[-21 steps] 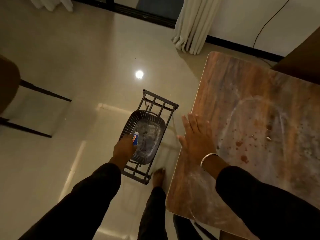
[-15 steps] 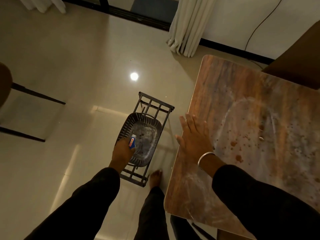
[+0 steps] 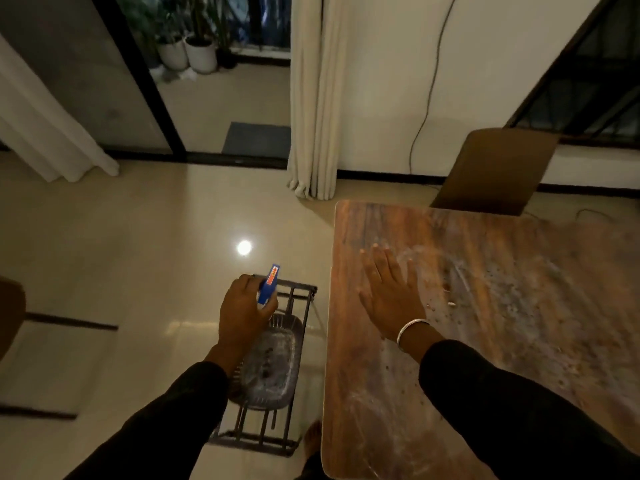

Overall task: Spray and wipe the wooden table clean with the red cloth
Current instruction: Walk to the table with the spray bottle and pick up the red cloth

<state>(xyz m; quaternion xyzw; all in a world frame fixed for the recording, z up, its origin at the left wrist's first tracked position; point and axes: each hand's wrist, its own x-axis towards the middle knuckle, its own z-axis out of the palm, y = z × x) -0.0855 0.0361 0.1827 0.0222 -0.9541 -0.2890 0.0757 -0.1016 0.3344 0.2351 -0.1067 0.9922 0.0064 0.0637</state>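
The wooden table (image 3: 519, 341) fills the right side, its top smeared with whitish streaks, crumbs and small spots. My right hand (image 3: 389, 294) lies flat on it near the left edge, fingers spread, a silver bangle on the wrist. My left hand (image 3: 244, 311) is left of the table, above a dark basket, and grips a spray bottle (image 3: 269, 284) with a blue head and an orange label. The bottle's body is hidden inside the hand. No red cloth is in view.
A dark plastic basket (image 3: 273, 365) sits on a low black metal rack (image 3: 277, 427) on the tiled floor beside the table. A brown chair back (image 3: 491, 171) stands behind the table's far edge. A curtain (image 3: 315, 98) hangs beyond. My bare foot (image 3: 313, 441) is by the rack.
My left hand has lifted the spray bottle up out of the basket. The view has tilted upward, showing the window and curtain. My right hand stays flat on the table.
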